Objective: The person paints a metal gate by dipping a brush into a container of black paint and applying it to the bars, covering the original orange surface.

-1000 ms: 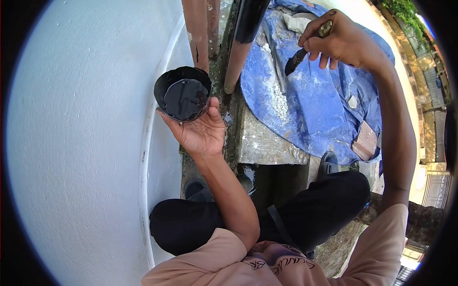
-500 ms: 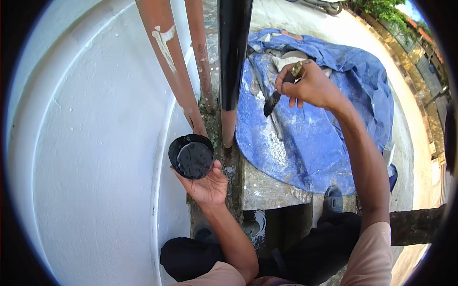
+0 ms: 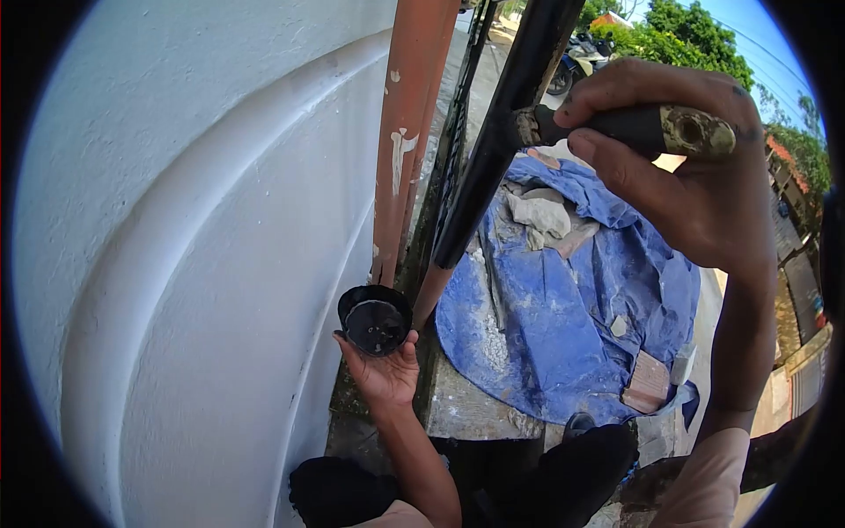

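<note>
In my left hand (image 3: 387,378) rests a round black cup of black paint (image 3: 376,327), gripped around its lower side with the opening facing up. My right hand (image 3: 678,167), raised at the upper right, pinches a paintbrush (image 3: 629,128) by its dark handle. The bristles press against a metal post (image 3: 493,145), which is glossy black over most of its length and reddish-brown near its foot. Beside it on the left stands a reddish-brown post (image 3: 409,114) with white smears.
A white wall (image 3: 229,290) with a curved moulding fills the left. Behind the black post, a blue tarp (image 3: 563,326) lies on the ground with rubble (image 3: 540,213) and a brick piece (image 3: 647,383) on it. A motorcycle (image 3: 576,62) stands farther back.
My right hand has risen with the paintbrush, whose bristles now touch the black post. The view has tilted up. My left hand still holds the cup.
</note>
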`<state>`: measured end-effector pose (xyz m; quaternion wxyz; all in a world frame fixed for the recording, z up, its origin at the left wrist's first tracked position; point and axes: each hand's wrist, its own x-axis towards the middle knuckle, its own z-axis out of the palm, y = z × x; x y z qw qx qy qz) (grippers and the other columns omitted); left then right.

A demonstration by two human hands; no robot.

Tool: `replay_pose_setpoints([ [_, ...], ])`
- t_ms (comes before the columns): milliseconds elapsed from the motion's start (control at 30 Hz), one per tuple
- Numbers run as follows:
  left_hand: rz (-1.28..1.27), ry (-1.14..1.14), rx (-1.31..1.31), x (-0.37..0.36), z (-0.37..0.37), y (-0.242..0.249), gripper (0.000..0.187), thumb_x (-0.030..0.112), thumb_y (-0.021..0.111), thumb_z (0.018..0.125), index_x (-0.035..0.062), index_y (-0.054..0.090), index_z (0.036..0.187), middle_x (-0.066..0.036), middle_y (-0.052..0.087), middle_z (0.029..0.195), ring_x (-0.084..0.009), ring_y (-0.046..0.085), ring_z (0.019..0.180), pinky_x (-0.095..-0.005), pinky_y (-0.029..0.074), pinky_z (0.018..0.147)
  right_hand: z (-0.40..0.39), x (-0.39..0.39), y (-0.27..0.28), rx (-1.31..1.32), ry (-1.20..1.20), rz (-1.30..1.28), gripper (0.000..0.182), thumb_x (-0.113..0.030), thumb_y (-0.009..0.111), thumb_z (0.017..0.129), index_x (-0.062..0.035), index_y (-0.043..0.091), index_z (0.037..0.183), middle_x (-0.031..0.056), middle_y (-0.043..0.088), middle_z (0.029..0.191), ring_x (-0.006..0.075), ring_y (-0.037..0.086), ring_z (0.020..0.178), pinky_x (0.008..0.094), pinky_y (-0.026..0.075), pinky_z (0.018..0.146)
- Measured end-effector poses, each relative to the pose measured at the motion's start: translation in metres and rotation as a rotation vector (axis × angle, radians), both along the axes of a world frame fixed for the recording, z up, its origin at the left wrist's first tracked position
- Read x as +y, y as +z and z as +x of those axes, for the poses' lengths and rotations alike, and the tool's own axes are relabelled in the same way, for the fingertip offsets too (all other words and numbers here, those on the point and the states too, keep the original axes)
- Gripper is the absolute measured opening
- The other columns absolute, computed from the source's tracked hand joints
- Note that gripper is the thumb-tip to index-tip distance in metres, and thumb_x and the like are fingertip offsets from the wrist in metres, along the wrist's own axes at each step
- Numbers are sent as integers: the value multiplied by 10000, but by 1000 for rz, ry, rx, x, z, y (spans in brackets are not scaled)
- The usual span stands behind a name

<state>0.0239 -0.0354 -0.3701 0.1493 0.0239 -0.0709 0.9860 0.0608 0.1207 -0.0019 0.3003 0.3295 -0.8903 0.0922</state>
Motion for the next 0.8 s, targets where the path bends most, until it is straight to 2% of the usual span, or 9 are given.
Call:
replay_pose_setpoints([
  [167, 18, 10, -29, -1, 5, 5, 603, 581, 586, 923, 89, 617, 1271, -190, 695, 1128, -403, 718, 843, -432, 661, 677, -26, -32, 7, -173, -184, 316, 89, -36, 741, 820, -6, 719, 900, 108, 718, 868, 204, 713, 795, 302, 566, 692],
  [267, 21, 10, -38, -3, 8, 10, 609, 586, 593, 917, 84, 621, 1262, -190, 697, 1119, -402, 719, 834, -426, 661, 668, -36, -33, 3, -154, -315, 377, 81, -40, 738, 813, -25, 730, 893, 94, 714, 820, 204, 698, 727, 305, 552, 650],
  [300, 19, 10, -41, -3, 9, 10, 611, 588, 595, 915, 82, 623, 1258, -190, 698, 1115, -401, 719, 830, -424, 661, 664, -38, -30, 2, 176, -211, 498, 78, -39, 722, 815, -26, 734, 891, 81, 706, 764, 203, 675, 646, 312, 539, 612],
  [367, 11, 23, -54, -4, 9, 10, 613, 588, 595, 914, 79, 624, 1254, -190, 700, 1106, -396, 721, 822, -421, 662, 659, -15, -87, 53, -558, -573, 160, 202, -67, 523, 860, -31, 722, 871, 136, 683, 716, 230, 654, 602, 339, 527, 584],
  [433, 9, 25, -53, -5, 10, 10, 609, 587, 595, 915, 80, 626, 1252, -189, 702, 1099, -391, 722, 816, -420, 662, 655, -10, -105, 46, -555, -716, 106, 193, -63, 510, 852, -18, 695, 817, 153, 652, 678, 263, 634, 588, 363, 516, 584],
  [533, 8, 16, -50, -5, 10, 12, 597, 582, 593, 919, 85, 630, 1248, -183, 705, 1094, -387, 723, 812, -420, 662, 652, -20, -81, 46, -622, -564, 291, 194, -66, 500, 849, -7, 677, 794, 172, 637, 675, 292, 621, 594, 378, 512, 600],
  [667, 1, 28, -72, -5, 11, 14, 582, 574, 592, 923, 88, 636, 1240, -175, 709, 1086, -387, 723, 805, -419, 662, 652, -12, -69, 41, -484, -289, 239, 196, -57, 499, 836, 2, 678, 783, 180, 642, 689, 311, 627, 617, 387, 511, 611],
  [700, 0, 26, -70, -5, 11, 14, 578, 573, 592, 923, 89, 638, 1238, -172, 711, 1084, -387, 723, 803, -419, 662, 652, -9, -69, 33, -400, -337, 286, 191, -52, 505, 830, 4, 677, 770, 179, 640, 684, 303, 632, 622, 390, 509, 607],
  [800, -9, 49, -100, -5, 11, 13, 579, 575, 592, 922, 94, 636, 1241, -167, 712, 1086, -386, 723, 799, -417, 662, 644, -32, -47, 12, -238, -359, 336, 84, -35, 638, 823, -14, 717, 845, 115, 687, 747, 242, 648, 604, 354, 527, 601],
])
